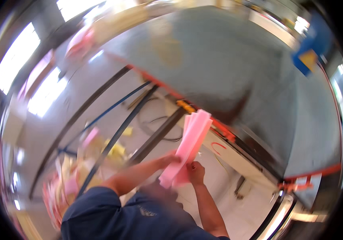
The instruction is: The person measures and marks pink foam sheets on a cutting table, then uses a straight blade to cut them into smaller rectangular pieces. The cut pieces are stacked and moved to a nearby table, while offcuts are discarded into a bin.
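Several long pink foam strips [191, 140] are bunched together in front of my body, slanting up toward the table edge. My left hand [170, 159] grips the stack from its left side, lower down. On the other side my right hand [196, 172] is closed at the strips' lower right edge, its fingers curled against them. The upper ends of the strips reach close to the red-edged rim of the large grey table [227, 52]; whether they touch it I cannot tell. Motion blurs parts of the view.
Dark metal bars [119, 130] and a blue bar [115, 105] slope down at the left. A heap of pink and yellow scraps [65, 186] lies on the floor there, near a black cable [171, 139]. A blue machine part [313, 46] stands at the far right of the table.
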Tool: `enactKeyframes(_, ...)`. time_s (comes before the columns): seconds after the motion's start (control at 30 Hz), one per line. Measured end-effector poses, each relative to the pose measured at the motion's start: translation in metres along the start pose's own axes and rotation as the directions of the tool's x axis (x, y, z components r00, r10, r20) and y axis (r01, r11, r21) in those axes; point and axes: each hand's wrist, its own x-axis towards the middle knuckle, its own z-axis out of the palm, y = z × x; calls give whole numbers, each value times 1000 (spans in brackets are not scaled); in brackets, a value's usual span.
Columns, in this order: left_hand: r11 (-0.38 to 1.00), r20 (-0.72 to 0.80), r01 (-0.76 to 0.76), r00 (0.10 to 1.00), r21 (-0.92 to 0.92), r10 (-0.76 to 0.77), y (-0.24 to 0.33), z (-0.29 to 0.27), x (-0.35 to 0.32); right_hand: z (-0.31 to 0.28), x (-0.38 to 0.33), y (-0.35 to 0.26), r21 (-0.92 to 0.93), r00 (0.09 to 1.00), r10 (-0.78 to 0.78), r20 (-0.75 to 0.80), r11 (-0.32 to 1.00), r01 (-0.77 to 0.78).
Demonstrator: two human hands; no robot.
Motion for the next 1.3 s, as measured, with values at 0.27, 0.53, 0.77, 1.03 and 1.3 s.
enactKeyframes(0.27,938,-679,-337,708,-83,194,15,-168,-58,68,134,1,-94,893,-172,415,969,230)
enactKeyframes(0.53,257,-998,966,-35,-22,44,88,-443,-274,44,329,115,-717,912,389,132,673,-183)
enactKeyframes(0.77,285,-1000,959,-5,1,21,50,-492,-276,50,348,150,-847,815,568,110,483,-222)
enactKeyframes(1.03,327,-889,866,439,379,-130,-55,-393,-277,67,361,126,-795,835,542,96,546,-264)
enactKeyframes(1.3,422,-937,877,316,229,-151,-125,-295,-364,53,371,190,-744,857,468,218,647,-164)
